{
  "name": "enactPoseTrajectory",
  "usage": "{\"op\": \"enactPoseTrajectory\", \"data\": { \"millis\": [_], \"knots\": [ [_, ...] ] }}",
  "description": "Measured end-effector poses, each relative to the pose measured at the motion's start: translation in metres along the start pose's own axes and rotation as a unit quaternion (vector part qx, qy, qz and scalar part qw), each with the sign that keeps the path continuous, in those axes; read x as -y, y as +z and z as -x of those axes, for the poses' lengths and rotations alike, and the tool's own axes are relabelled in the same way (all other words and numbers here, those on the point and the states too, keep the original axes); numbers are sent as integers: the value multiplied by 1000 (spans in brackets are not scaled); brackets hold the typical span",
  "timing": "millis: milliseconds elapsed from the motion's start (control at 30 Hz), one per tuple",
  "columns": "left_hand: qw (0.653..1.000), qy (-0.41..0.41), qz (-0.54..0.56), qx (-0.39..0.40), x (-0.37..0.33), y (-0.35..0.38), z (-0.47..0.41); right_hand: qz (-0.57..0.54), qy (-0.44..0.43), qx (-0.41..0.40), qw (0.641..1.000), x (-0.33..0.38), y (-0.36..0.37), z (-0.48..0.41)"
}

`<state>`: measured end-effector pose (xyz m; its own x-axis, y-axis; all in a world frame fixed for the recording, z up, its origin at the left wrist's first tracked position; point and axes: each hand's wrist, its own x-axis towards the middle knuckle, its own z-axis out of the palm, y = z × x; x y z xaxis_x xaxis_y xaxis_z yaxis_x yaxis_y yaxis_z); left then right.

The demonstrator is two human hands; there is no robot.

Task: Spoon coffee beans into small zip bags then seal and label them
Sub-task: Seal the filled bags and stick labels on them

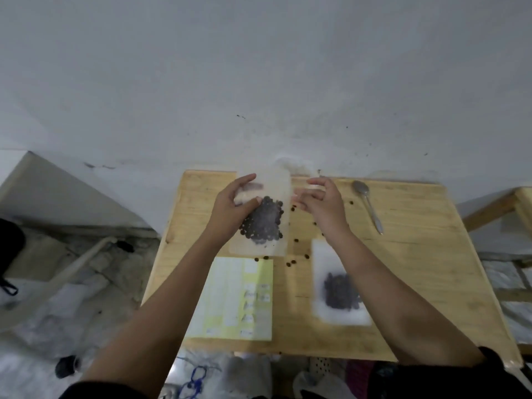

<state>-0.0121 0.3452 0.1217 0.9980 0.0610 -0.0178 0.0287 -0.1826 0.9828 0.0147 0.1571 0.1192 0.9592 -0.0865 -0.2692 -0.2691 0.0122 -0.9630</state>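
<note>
My left hand [233, 208] grips a clear zip bag [275, 182] by its left edge and holds it upright above the wooden table [417, 254]. Dark coffee beans [264, 223] fill the bag's lower half. My right hand [322, 203] is just right of the bag, fingers curled, and pinches what looks like a small pale label [313, 183]; blur hides the detail. A second zip bag [339, 286] with beans lies flat under my right forearm. A yellow label sheet [233, 298] lies at the table's near edge. The metal spoon [368, 203] rests at the far right.
Loose coffee beans [290, 263] are scattered on the table between the two bags. A grey wall stands right behind the table. Another wooden frame [518, 203] is at the right. Bags and clutter lie on the floor to the left and below.
</note>
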Motion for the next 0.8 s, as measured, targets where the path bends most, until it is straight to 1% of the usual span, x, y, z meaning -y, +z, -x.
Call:
{"op": "enactPoseTrajectory", "data": {
  "millis": [67, 100, 133, 200, 233, 267, 300, 333, 433, 533, 633, 800],
  "knots": [
    [998, -24, 12, -63, 14, -10, 6, 92, 60, 45, 993, -25, 4, 4],
    [995, -36, 15, -89, 21, -15, 9, 158, 91, 89, 979, -38, 6, 8],
    [993, -46, 17, -109, 28, -19, 13, 230, 110, 143, 956, -53, 8, 13],
    [988, -66, 23, -138, 40, -23, 21, 344, 108, 241, 901, -79, 11, 24],
    [985, -75, 26, -151, 45, -23, 24, 382, 101, 272, 877, -89, 13, 31],
    [983, -81, 31, -162, 50, -23, 27, 407, 97, 290, 861, -97, 14, 37],
    [981, -85, 34, -170, 54, -22, 30, 420, 92, 299, 852, -104, 16, 41],
    [980, -89, 37, -175, 58, -21, 34, 426, 88, 304, 847, -110, 18, 45],
    [978, -94, 39, -180, 67, -18, 45, 436, 62, 290, 850, -123, 21, 52],
    [977, -100, 38, -184, 70, -16, 53, 425, 48, 267, 864, -131, 23, 53],
    [975, -106, 47, -190, 71, -17, 60, 429, 26, 263, 864, -136, 27, 55],
    [970, -116, 77, -197, 66, -23, 65, 423, 32, 229, 876, -135, 30, 49]
  ]
}}
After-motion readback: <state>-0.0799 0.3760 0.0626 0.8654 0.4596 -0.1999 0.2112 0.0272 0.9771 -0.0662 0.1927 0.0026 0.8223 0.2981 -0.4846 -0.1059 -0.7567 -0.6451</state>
